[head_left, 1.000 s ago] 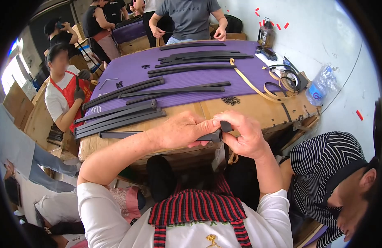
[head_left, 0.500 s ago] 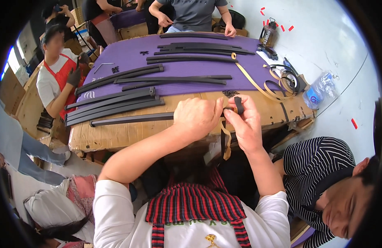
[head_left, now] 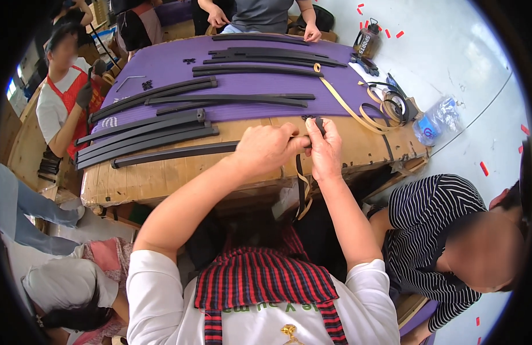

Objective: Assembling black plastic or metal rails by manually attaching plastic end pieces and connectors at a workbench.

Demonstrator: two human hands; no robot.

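My left hand (head_left: 269,148) is closed around the end of a long black bar (head_left: 174,155) lying across the near edge of the cardboard tabletop. Close beside it, my right hand (head_left: 324,152) pinches a black strip at the bar's end. A tan-backed length of this strip (head_left: 307,192) dangles below my hands past the table edge. My fingers hide just how strip and bar meet. To the left of my hands lies a group of black bars (head_left: 145,138), with more on the purple mat (head_left: 168,66) beyond.
A loose coil of black and tan strip (head_left: 392,109) lies at the right, near a clear plastic bottle (head_left: 430,129) and a dark drink bottle (head_left: 367,41). A hex key (head_left: 128,81) rests on the mat. Co-workers stand across and left; a striped-shirted person (head_left: 433,213) is close on my right.
My right hand has turned and drawn in beside my left hand, its fingers now pressed over the strip's end that stood up before. The whole view has shifted slightly.
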